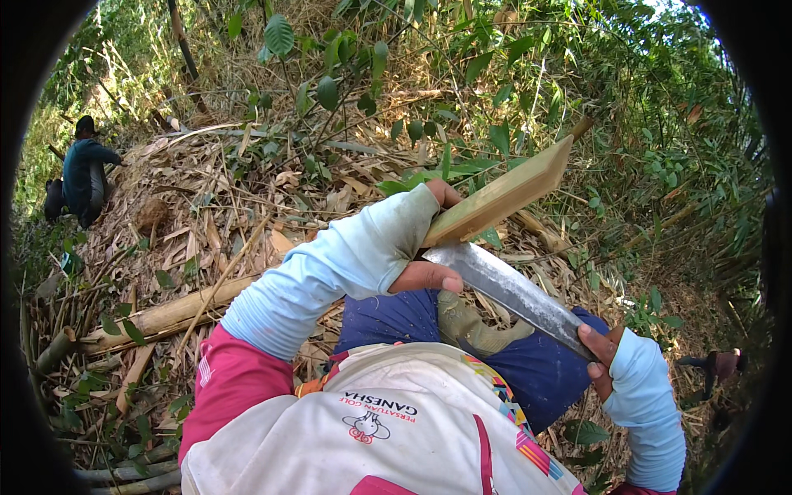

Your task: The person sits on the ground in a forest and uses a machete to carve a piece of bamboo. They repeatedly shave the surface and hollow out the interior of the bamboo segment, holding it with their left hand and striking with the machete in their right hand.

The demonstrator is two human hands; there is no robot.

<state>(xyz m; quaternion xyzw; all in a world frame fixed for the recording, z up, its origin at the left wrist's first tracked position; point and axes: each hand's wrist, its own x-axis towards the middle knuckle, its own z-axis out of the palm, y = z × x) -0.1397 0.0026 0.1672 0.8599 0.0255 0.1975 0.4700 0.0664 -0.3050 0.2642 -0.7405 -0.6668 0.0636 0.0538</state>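
Observation:
My left hand (pixel 417 243), in a pale blue sleeve that covers part of the palm, is closed round the lower end of a flat piece of pale wood (pixel 503 188). The wood slants up to the right and has an angled far end. Below it lies a long grey metal blade (pixel 521 290), its upper left end against the wood and by my left thumb. My right hand (pixel 604 359), in a matching blue sleeve, has its fingers closed on the blade's lower right end. Whether a handle sits inside that hand is hidden.
I am seated on a slope strewn with dry leaves (pixel 239 186); my legs (pixel 388 318) are bent in front. A cut bamboo pole (pixel 169 316) lies to the left. Another person (pixel 84 173) is farther off at upper left. Leafy shrubs (pixel 660 157) crowd the right.

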